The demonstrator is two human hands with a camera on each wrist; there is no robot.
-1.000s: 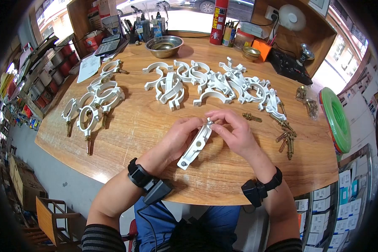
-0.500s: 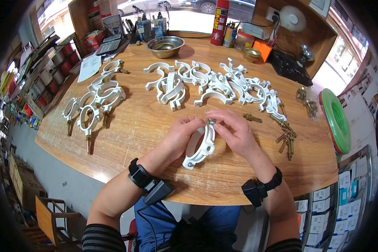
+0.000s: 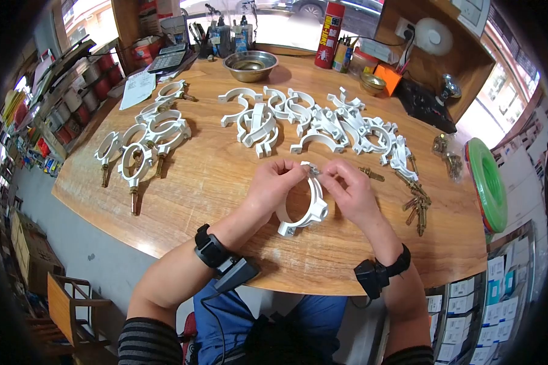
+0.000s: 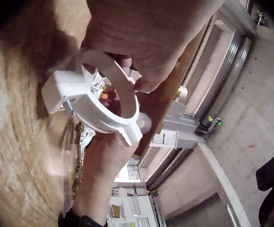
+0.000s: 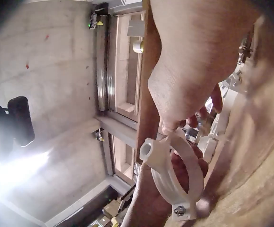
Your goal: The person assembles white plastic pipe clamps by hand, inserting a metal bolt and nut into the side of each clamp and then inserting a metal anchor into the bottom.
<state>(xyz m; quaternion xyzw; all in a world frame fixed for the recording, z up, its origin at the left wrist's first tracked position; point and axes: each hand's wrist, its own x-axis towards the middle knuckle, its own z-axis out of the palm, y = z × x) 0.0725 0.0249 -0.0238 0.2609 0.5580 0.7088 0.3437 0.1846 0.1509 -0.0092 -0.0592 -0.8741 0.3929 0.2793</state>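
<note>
A white ring clamp (image 3: 316, 210) hangs tilted between the two hands, above the wooden table. My left hand (image 3: 276, 185) pinches its upper end between thumb and fingers. At that same end, the thumb and fingertips of my right hand (image 3: 352, 193) pinch a small metal screw, partly hidden by the fingers. The clamp's lower end carries another screw, seen in the right wrist view (image 5: 179, 211). A threaded socket (image 5: 147, 149) sticks out from the side of the ring. The left wrist view shows the white ring (image 4: 108, 118) under the hand.
Loose white clamp halves (image 3: 323, 125) lie in a heap behind the hands. Ring clamps with bolts (image 3: 134, 164) lie at the left. Brass-coloured bolts (image 3: 417, 201) lie at the right, near bagged hardware (image 3: 450, 164) and a green coil (image 3: 487, 185). A metal bowl (image 3: 250, 66) stands at the back.
The clamp has turned from nearly edge-on to show its ring opening, and its lower end has swung right. Both hands have moved slightly right, still at its upper end. The head view has shifted slightly.
</note>
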